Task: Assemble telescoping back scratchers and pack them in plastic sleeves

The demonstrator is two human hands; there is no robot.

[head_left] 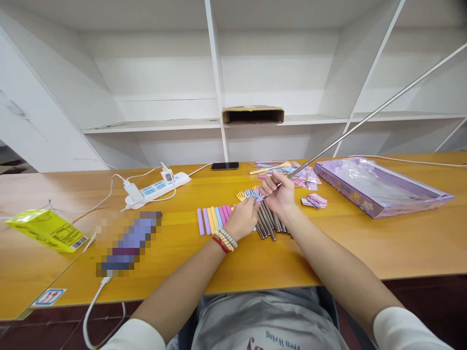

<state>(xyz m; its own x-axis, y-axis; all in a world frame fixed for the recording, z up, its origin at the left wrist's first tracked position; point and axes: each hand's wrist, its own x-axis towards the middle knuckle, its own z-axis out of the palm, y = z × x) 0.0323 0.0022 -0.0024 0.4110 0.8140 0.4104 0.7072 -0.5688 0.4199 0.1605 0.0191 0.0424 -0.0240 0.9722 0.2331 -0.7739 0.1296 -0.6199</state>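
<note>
My right hand (279, 194) is closed around the base of a long extended metal rod (368, 119) that slants up to the right. My left hand (243, 218), with beaded bracelets at the wrist, is closed near the rod's lower end, pinching a small purple piece I cannot make out clearly. Just beyond my fingers lie small yellow and blue hand-shaped tips (248, 194). Under my hands sits a bundle of collapsed dark metal rods (268, 224). A row of pastel grip sleeves (213, 218) lies to the left of them.
A purple tray wrapped in plastic (379, 187) lies at the right, with pink packets (314, 200) beside it. A white power strip (156, 187), a black phone (224, 166), a yellow carton (47, 229) and a blurred-out object (127, 240) sit on the wooden table (401, 243).
</note>
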